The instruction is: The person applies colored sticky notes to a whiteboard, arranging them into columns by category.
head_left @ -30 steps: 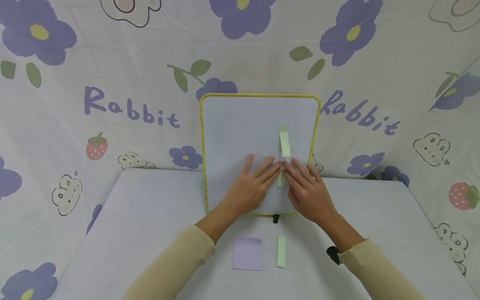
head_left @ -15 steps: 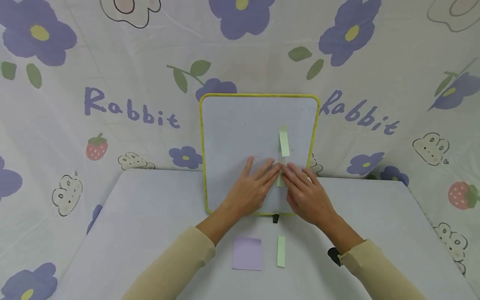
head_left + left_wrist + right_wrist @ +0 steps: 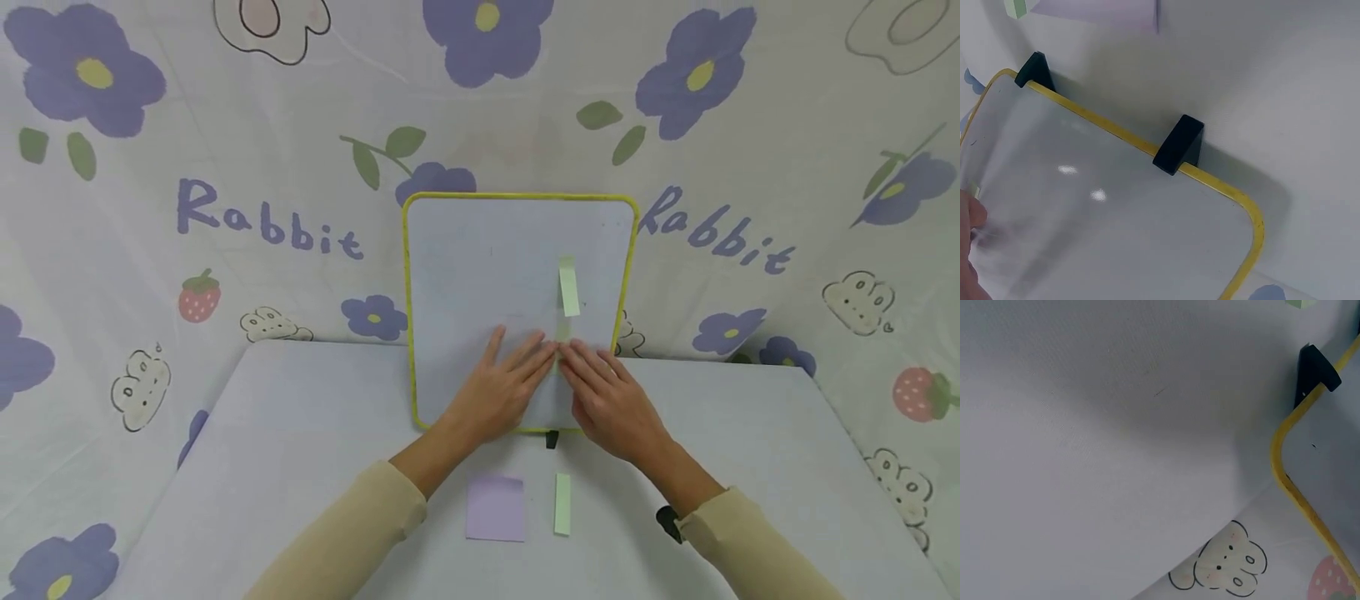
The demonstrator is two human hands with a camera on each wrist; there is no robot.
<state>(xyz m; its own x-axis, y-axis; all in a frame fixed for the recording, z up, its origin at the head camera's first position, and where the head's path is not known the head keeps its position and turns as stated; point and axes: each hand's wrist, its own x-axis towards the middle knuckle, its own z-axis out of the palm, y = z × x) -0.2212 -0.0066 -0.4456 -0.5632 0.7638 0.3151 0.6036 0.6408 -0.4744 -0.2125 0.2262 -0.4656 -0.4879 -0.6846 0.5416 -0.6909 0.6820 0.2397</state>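
Patterned cloth [image 3: 262,125] hangs behind, "Rabbit" lettering to either side of the board. White table [image 3: 322,408], its far corners showing left and right.

Left hand [image 3: 497,392]: beige sleeve, grasping nothing; fingers extended, tips against the lower right part of the whiteboard [image 3: 472,267], at a pale green strip.

Whiteboard: yellow rim, stood up on the table; two black feet [image 3: 1180,145] on its bottom edge in the left wrist view.

Purple paper square [image 3: 495,509]: on table, in front of the board's bottom edge.

Lower green strip [image 3: 562,332]: on the board, right of centre, partly covered by fingertips. Upper green strip [image 3: 569,292] just above, nearer the right edge than the left. Third green strip [image 3: 562,504]: on table, right of the purple square.

Right hand [image 3: 613,398]: beige sleeve, also grasping nothing; fingers extended, tips on the lower strip, beside the left hand's.
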